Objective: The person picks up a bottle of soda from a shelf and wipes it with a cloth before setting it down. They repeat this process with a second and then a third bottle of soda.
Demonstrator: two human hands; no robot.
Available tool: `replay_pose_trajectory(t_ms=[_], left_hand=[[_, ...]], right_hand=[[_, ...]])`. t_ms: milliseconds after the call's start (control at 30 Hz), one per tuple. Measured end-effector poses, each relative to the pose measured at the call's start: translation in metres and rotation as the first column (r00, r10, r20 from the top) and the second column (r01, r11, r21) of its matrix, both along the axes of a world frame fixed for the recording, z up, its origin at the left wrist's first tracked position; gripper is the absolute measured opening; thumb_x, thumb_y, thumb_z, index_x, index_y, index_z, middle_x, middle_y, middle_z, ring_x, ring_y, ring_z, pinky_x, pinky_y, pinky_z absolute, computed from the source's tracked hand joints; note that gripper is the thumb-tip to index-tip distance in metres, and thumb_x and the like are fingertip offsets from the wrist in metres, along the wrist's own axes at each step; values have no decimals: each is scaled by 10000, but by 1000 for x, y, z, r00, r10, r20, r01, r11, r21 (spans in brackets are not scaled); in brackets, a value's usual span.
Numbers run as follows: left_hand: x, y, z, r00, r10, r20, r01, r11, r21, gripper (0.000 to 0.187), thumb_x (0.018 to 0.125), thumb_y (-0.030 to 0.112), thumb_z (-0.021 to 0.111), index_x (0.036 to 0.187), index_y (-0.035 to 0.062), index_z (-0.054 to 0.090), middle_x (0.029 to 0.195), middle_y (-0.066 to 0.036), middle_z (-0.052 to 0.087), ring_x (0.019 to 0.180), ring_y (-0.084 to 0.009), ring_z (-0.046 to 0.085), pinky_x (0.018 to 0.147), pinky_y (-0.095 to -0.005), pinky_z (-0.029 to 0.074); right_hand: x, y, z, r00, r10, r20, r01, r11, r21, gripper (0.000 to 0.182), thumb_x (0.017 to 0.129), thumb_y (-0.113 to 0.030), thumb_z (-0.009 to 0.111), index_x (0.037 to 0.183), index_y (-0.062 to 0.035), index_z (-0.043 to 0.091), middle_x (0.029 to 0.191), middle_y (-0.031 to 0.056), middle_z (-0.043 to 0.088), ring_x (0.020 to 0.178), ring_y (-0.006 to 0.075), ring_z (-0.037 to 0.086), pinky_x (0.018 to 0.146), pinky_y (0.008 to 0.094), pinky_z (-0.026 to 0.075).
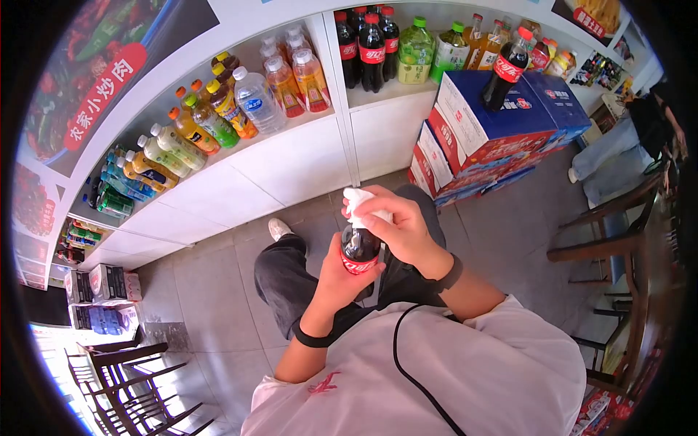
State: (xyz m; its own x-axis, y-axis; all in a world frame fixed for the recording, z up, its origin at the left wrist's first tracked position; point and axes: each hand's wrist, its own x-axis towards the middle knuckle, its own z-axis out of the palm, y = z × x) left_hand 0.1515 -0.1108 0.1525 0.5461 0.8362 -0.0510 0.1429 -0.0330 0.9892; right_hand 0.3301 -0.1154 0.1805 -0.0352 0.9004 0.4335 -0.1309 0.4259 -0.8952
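Observation:
A cola bottle (359, 245) with dark contents and a red label is held upright in front of my body. My left hand (336, 275) is wrapped round its labelled lower part. Over the bottle's top, my right hand (398, 224) presses a crumpled white tissue (358, 206); the cap is hidden under it. Another cola bottle (507, 69) with a red cap stands on the stacked boxes ahead to the right, apart from both hands.
A white shelf (291, 129) ahead carries several drink bottles (193, 134). Blue and red cartons (494, 123) are stacked at right. Dark wooden chairs (131, 385) stand at lower left, with more at right. A person's legs (614, 160) show at far right.

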Motion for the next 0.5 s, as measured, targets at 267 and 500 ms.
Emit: replay_pose_trajectory(t_ms=[267,500], left_hand=[[9,-6,14,982,-166,94,171,984,-44,828,731,99,841,1397,2,359,1206,-93,589,1113,-158,577,955,-325,468],[-3,17,14,980,-201,0,196,959,204,774,802,120,800,1436,51,363,1294,-128,554,1287,-224,480,1026,-404,423]], right_hand=[[3,-7,1,986,47,-160,-60,995,-80,169,928,-26,601,1089,-4,557,1020,106,618,934,217,699,858,366,553],[83,-21,35,877,-468,-112,476,878,55,163,935,21,517,1089,-19,483,859,113,648,832,236,691,825,405,561]])
